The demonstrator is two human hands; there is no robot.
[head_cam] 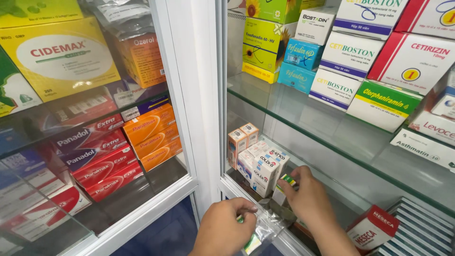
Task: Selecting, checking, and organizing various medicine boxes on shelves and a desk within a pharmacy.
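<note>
Green-and-white small box (286,182) going onto the lower glass shelf (332,147), pinched in the right hand (308,199) just right of the white boxes (263,166).
Left hand (227,227) is gripping a clear plastic bag (263,230) at the near edge; I'd be sliding the box in flush, keeping it upright.
</note>
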